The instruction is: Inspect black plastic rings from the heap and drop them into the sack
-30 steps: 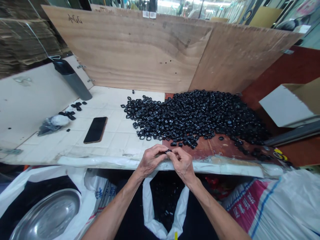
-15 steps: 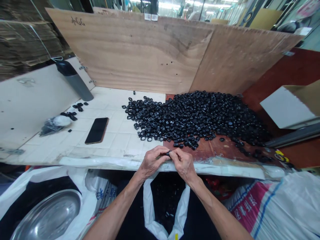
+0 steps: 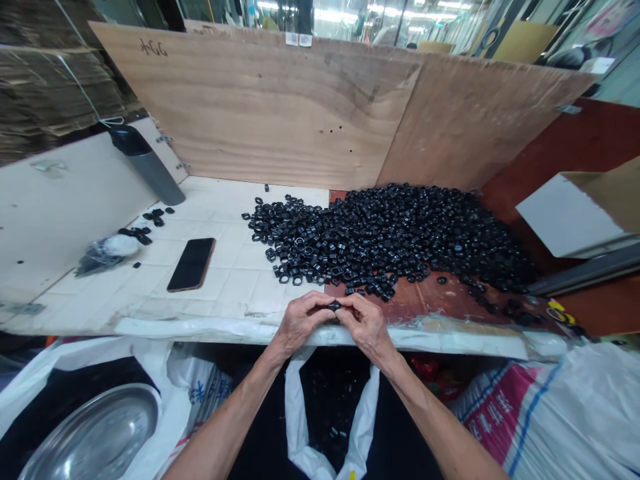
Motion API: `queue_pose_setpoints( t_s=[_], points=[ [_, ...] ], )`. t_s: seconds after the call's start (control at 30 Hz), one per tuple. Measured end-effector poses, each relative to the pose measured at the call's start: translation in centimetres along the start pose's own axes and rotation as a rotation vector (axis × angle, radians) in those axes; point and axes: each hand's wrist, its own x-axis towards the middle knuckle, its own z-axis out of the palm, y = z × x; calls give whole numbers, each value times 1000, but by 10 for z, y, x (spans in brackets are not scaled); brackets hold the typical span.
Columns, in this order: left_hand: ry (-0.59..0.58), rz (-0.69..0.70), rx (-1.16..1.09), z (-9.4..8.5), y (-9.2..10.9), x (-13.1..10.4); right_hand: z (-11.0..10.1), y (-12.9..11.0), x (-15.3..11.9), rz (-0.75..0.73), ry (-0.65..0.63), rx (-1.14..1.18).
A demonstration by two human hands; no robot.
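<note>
Between the fingertips of both hands is a small black part (image 3: 334, 305), held over the table's front edge. My left hand (image 3: 303, 320) pinches it from the left, and my right hand (image 3: 365, 323) pinches it from the right. Just beyond the hands spreads a large pile of small black ring-like parts (image 3: 400, 233). Below the hands an open white bag (image 3: 299, 427) has black parts inside.
A phone (image 3: 192, 264) lies on the left of the table, with a grey bottle (image 3: 157, 175) behind it. A wooden board (image 3: 260, 107) stands along the back. At the lower left is a metal bowl (image 3: 100, 433); a white box (image 3: 567, 213) is at the right.
The fingers of my right hand have straightened a little around the black part, which now shows more fully between the fingertips. The whole view has shifted slightly.
</note>
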Motion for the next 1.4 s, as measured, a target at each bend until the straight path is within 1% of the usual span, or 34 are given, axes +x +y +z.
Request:
queue_pose_setpoints(
  t_s=[0.1,0.17,0.27,0.37,0.43,0.53,0.63,0.77,1.1,1.17,1.27,1.3,1.4],
  points=[
    [2,87,26,1,-3,-1,2,0,0,7,3,-139],
    [-4,103,31,1,-4,-2,4,0,-2,-7,1,-193],
    [3,67,21,0,-3,-2,5,-1,-5,22,39,-133],
    [-4,35,19,0,0,-1,1,-2,-5,-18,34,-50],
    [-15,30,25,-1,1,-1,-1,-2,-5,-55,3,-90],
    [-18,23,31,-2,2,-1,-3,-2,-4,-35,19,-146],
    [-15,0,26,-2,3,0,-1,-2,-5,-45,23,-81],
    [-8,-22,24,-2,6,0,0,-1,-6,-63,18,-111],
    [-47,-59,2,-4,5,1,2,-2,-6,-99,54,-47],
    [-48,-53,-6,-3,5,0,3,-2,-6,-60,36,-59],
    [-28,-34,-24,-3,4,0,4,-3,-7,55,32,-69],
    [-27,-45,-37,-3,5,0,4,-3,-7,59,32,-59],
    [-56,-117,-76,-4,5,0,4,-5,-9,-13,36,-22]
  ],
)
